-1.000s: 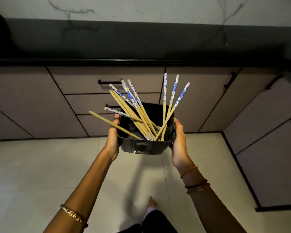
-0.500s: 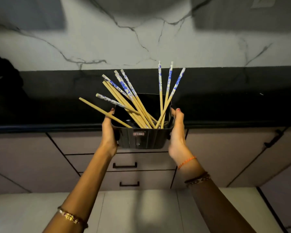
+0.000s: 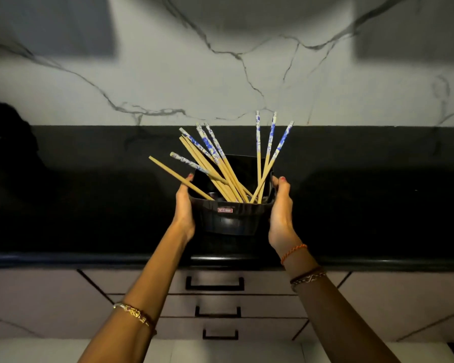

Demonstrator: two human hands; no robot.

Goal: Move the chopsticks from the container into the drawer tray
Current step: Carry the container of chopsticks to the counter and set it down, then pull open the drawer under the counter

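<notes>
Marble-veined wall (image 3: pixel 247 82) and a dark bench (image 3: pixel 89 205) fill the background; beneath the bench edge, below our wrists, three drawer fronts with black handles (image 3: pixel 215 283) stand closed. We hold a black container (image 3: pixel 231 218) between both hands, above or on the bench; whether its base touches we cannot tell. Our left hand (image 3: pixel 184 208) clasps its left wall, fingers curled round the rim, and our right hand (image 3: pixel 281 210) clasps its right wall likewise. Chopsticks (image 3: pixel 220 174) stand loose inside the container, fanning up and away from our hands: one cluster leans over the left hand, three blue-patterned ones rise near the right hand. One plain stick juts far out past the left fingertips.

We judge the task to be at its opening step, bringing the container to the bench; no chopstick is out, and no drawer tray is in view. The next move calls for setting the container down level so the leaning sticks do not spill, freeing one hand, and pulling open the drawer that holds the tray.
</notes>
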